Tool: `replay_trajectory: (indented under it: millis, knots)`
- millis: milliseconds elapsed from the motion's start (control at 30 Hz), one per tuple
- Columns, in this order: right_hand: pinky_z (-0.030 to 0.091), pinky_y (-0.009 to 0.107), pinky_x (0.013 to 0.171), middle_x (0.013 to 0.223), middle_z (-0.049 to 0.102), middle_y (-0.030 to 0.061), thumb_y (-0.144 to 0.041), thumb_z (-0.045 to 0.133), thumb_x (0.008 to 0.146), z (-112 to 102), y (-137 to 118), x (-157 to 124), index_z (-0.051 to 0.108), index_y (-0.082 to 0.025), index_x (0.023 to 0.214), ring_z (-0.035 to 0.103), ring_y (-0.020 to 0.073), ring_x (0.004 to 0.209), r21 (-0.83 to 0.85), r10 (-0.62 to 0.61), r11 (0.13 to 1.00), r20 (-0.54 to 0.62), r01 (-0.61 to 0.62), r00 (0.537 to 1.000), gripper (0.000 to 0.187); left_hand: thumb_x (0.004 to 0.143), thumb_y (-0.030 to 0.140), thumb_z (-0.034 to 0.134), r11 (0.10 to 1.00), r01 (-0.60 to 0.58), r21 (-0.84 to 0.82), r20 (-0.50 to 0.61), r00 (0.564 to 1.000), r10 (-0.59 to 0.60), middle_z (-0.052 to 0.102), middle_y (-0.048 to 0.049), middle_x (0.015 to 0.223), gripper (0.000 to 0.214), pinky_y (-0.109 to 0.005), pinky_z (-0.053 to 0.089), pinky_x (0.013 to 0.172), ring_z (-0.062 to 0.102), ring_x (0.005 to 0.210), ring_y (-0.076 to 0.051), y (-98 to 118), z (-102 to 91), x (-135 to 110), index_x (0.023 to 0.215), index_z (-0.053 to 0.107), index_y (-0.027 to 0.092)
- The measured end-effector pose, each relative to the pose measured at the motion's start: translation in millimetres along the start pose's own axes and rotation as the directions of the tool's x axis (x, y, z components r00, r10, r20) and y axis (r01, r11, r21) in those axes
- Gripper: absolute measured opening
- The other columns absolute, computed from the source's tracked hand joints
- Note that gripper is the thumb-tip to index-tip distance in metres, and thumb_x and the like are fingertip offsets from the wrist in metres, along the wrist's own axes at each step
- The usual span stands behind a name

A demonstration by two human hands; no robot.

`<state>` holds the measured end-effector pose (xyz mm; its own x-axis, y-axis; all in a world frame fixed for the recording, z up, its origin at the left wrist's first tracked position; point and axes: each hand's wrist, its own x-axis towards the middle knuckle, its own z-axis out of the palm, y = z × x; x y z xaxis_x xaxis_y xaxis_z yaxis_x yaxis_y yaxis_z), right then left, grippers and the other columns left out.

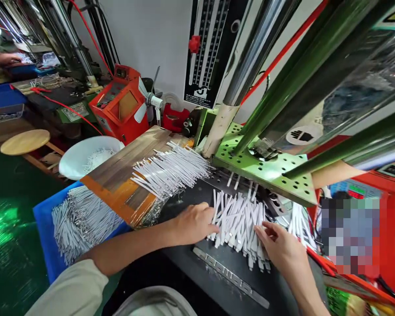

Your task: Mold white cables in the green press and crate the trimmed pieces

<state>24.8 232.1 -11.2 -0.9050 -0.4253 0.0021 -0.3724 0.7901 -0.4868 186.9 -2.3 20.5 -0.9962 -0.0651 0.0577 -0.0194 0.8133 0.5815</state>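
Short white cables with connector-like ends lie in a loose pile on the black machine table. At the pile's left edge is my left hand, fingers curled and thumb against the cables; what is inside its grip is hidden. My right hand has its thumb and forefinger together on a cable at the pile's right side, other fingers bent. In front of the pile lies a slotted metal bar. Behind it, several white cable ends hang below the green perforated press plate.
A wooden board at the left carries more white cables. Below it stands a blue bin full of cables, with a white basin and a round stool nearby. Green press columns rise overhead. A co-worker's hand shows far left.
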Motion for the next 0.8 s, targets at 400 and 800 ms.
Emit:
replay_trajectory:
  millis: [400, 800]
  knots:
    - [0.049, 0.027, 0.083, 0.104, 0.072, 0.0094, -0.022, 0.05, 0.099, 47, -172, 31, 0.07, -0.017, 0.105, 0.069, 0.0203, 0.097, -0.175, -0.47, 0.821, 0.334, 0.543, 0.817, 0.021, 0.095, 0.002, 0.045, 0.766, -0.114, 0.632, -0.115, 0.964, 0.239, 0.06, -0.0037, 0.087, 0.022, -0.037, 0.037, 0.08, 0.055, 0.084, -0.02, -109, -64.5, -73, 0.087, 0.059, 0.017]
    - [0.042, 0.029, 0.073, 0.09, 0.066, 0.0118, -0.002, 0.06, 0.081, 13, -155, -8, 0.068, -0.016, 0.084, 0.064, 0.0229, 0.086, -0.343, -0.455, 0.728, 0.404, 0.593, 0.793, 0.016, 0.102, 0.015, 0.041, 0.904, -0.176, -0.391, -0.322, 0.946, 0.045, 0.068, -0.0009, 0.081, 0.028, -0.022, 0.057, 0.074, 0.069, 0.079, -0.012, -53, -57.4, -68, 0.12, 0.061, 0.022]
